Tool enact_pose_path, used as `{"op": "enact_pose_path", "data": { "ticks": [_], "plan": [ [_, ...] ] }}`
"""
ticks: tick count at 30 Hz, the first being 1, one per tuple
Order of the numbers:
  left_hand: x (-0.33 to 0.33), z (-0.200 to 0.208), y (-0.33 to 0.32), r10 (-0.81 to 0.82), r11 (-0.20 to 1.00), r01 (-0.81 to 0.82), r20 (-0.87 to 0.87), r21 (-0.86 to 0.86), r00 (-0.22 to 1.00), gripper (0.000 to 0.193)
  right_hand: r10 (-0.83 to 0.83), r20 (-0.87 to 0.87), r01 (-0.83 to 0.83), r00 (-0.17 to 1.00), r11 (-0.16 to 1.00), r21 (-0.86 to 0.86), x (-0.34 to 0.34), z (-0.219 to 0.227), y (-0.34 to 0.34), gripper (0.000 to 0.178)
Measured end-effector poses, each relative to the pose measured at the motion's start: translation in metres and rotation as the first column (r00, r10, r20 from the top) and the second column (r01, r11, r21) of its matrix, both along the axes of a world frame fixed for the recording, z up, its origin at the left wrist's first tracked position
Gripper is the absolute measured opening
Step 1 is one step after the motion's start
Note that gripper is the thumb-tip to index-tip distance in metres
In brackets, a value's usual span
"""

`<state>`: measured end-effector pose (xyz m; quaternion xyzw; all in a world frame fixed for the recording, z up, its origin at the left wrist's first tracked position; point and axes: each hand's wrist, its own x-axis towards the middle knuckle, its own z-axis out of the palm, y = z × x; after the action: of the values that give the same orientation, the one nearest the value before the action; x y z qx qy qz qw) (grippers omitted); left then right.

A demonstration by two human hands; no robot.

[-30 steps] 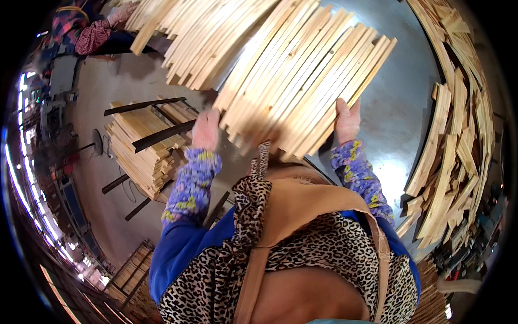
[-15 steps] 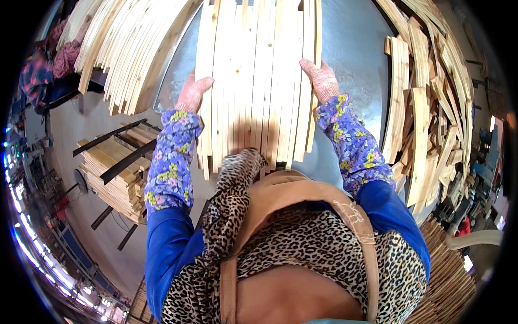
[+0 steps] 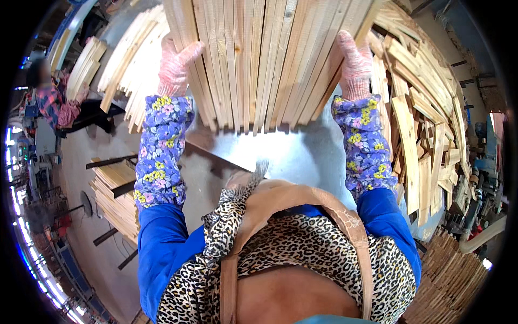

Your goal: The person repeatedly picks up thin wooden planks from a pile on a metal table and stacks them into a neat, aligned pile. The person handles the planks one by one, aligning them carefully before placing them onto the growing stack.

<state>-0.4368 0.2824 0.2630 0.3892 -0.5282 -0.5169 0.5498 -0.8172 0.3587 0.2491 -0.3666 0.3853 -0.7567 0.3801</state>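
Between both hands is a wide bundle of pale wooden slats [image 3: 264, 70], packed side by side with their near ends roughly level. My left hand [image 3: 177, 65], in a pinkish knit glove, clasps the bundle's left edge with the thumb over the top. On the opposite edge my right hand [image 3: 356, 65], gloved alike, presses in with its thumb on top. The fingers underneath are partly hidden. Below the slats' near ends shows a shiny metal tabletop [image 3: 302, 156], apart from the raised bundle. The bundle's far ends run out of the picture.
A heap of loose wood strips [image 3: 415, 156] lies along the right. More slats [image 3: 135, 70] lie at the far left, near a person [image 3: 54, 97] in a plaid top. Stacked boards [image 3: 116, 200] rest on dark bars at the left. Many thin strips [image 3: 450, 281] lie at lower right.
The slat bundle has risen off the tabletop and looks larger. Both hands have moved up with it, and more tabletop shows below. The person at far left has come further into view.
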Motion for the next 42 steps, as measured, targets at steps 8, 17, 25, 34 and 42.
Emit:
{"op": "enact_pose_path", "data": {
  "ticks": [8,17,25,34,42],
  "plan": [
    [0.018,-0.057,-0.041,-0.396,0.793,0.465,0.245,-0.393,0.885,0.053,0.071,-0.328,-0.079,0.942,0.997,-0.012,-0.022,-0.055,0.012,0.056],
    [0.051,-0.151,0.085,-0.205,0.963,0.259,0.822,0.073,0.531,0.054,0.568,-0.648,-0.167,0.508,0.803,0.573,0.026,-0.153,0.156,0.064],
    [0.144,-0.165,0.123,-0.063,0.994,0.097,0.985,0.047,0.163,0.038,0.75,-0.46,0.125,0.475,0.459,0.879,0.101,-0.168,0.157,0.092],
    [-0.014,-0.13,0.178,0.238,0.935,0.234,0.96,-0.267,0.146,0.074,0.782,-0.369,-0.114,0.502,0.483,0.868,0.128,-0.175,0.163,0.071],
    [-0.082,-0.111,0.195,-0.309,0.95,-0.01,0.939,0.311,-0.148,0.108,0.416,-0.732,0.237,0.54,0.759,0.606,0.001,-0.179,0.054,0.069]
  ]
}}
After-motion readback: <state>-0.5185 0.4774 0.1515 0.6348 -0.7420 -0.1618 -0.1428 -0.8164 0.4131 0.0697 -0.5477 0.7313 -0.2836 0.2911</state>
